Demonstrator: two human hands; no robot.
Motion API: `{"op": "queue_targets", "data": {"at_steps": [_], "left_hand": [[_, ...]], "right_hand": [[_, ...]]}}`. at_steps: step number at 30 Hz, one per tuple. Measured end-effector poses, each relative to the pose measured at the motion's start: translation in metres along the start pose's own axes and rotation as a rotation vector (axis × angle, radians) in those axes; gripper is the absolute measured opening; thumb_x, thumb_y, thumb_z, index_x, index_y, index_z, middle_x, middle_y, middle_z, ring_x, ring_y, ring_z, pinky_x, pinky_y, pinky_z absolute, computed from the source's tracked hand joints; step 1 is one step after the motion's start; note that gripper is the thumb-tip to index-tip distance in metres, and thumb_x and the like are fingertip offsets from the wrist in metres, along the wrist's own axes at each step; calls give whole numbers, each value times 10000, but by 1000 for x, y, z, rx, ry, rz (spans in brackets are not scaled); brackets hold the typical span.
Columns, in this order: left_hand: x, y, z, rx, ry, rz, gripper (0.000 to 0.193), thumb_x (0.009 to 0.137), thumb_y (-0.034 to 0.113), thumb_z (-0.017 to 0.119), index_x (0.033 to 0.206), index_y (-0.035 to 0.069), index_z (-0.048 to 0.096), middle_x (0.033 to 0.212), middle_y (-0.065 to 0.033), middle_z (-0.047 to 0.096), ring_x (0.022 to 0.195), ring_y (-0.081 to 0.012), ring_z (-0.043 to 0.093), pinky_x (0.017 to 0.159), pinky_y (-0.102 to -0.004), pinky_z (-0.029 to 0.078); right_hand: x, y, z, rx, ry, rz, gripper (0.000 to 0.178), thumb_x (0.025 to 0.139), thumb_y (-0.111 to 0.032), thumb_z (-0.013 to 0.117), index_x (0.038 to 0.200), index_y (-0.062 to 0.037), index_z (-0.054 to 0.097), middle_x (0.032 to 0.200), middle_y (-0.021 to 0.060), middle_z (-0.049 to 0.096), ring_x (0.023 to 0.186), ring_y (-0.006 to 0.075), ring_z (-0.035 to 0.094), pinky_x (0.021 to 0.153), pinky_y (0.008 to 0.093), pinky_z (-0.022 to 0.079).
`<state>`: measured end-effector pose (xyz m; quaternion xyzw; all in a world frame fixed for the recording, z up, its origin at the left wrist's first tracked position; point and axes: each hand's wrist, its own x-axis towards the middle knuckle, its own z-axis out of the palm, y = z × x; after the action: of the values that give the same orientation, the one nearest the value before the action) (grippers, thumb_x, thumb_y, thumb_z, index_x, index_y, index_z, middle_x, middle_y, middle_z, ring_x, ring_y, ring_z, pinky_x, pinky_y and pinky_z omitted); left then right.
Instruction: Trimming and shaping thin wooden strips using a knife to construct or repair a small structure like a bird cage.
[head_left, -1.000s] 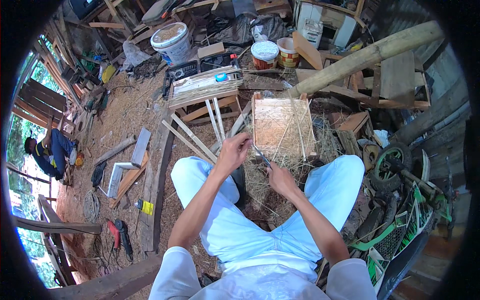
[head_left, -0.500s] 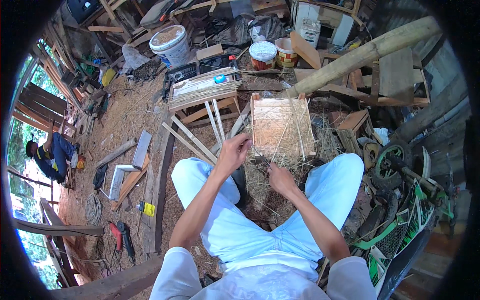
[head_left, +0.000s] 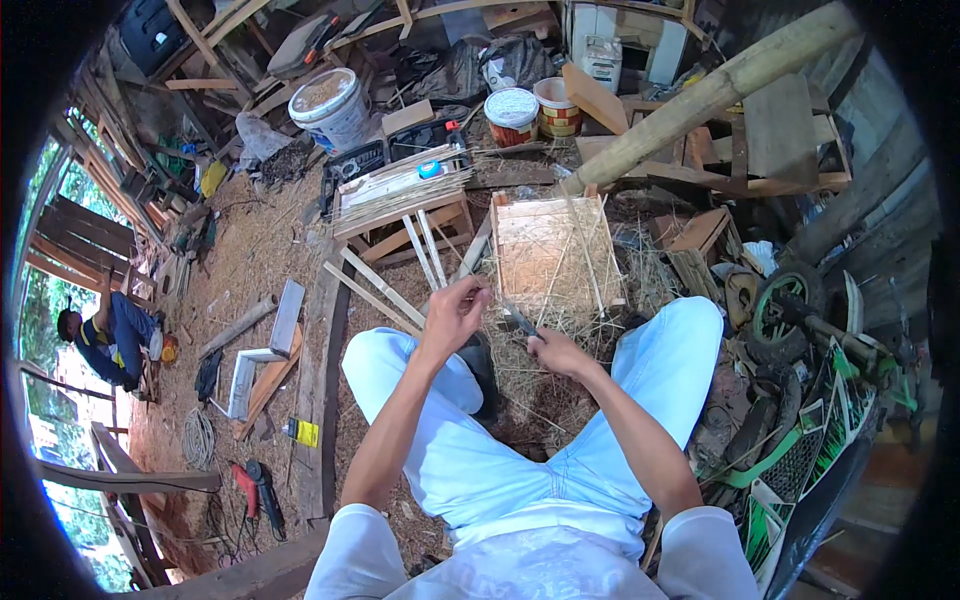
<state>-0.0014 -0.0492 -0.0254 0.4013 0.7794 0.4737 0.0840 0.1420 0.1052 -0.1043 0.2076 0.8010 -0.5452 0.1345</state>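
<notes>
My right hand is closed round the handle of a knife, its dark blade pointing up and left between my knees. Left of the blade, my left hand is raised with thumb and fingers pinched together. Whatever lies between those fingertips is too thin to make out. Just beyond both hands stands a low wooden bench of pale boards. Thin strips and fine straw-like shavings cover its right side and spill onto the ground.
A small table bears thin sticks and a blue tape measure. Buckets stand behind. A thick bamboo pole slants across the back right. Power tools lie left, a motorbike right. Another person sits far left.
My left hand has drawn left and slightly down, away from the blade. The right hand with the knife has shifted slightly left, and more of the blade shows. The whole view has shifted a little.
</notes>
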Motion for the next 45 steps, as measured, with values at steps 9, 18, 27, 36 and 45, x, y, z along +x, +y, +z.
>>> {"op": "queue_targets", "data": {"at_steps": [9,18,27,36,45], "left_hand": [[-2,0,1,9,11,57,77,841,-2,601,910,-30,623,839,-101,678,772,-156,671,676,-283,568],[0,7,0,-9,7,76,111,821,-17,597,927,-24,630,874,-111,680,806,-171,675,693,-293,573],[-3,7,-5,-28,48,126,111,786,-13,628,894,-32,611,768,-133,647,711,-203,681,624,-293,557],[-2,4,0,-57,26,121,128,771,-26,624,899,-29,609,754,-141,631,684,-188,658,617,-290,531],[-2,4,-4,-52,49,92,122,774,-10,630,893,-30,614,733,-138,625,641,-185,643,598,-299,525]], "right_hand": [[-26,-40,1,-312,226,-165,249,937,-248,436,1036,-31,509,741,289,593,760,475,591,695,568,445],[-7,-3,6,-385,221,-126,251,932,-252,440,1021,-31,519,786,301,597,800,484,579,748,560,450],[-14,-23,-1,-258,196,-238,247,932,-250,440,1043,-48,530,691,258,601,713,470,598,673,545,470],[-3,-6,-2,-383,230,-257,229,919,-247,468,1057,-73,525,706,265,596,710,469,591,646,558,460],[-12,-20,-1,-230,204,-231,204,921,-235,485,992,-45,508,733,273,570,748,477,551,656,535,414]]}}
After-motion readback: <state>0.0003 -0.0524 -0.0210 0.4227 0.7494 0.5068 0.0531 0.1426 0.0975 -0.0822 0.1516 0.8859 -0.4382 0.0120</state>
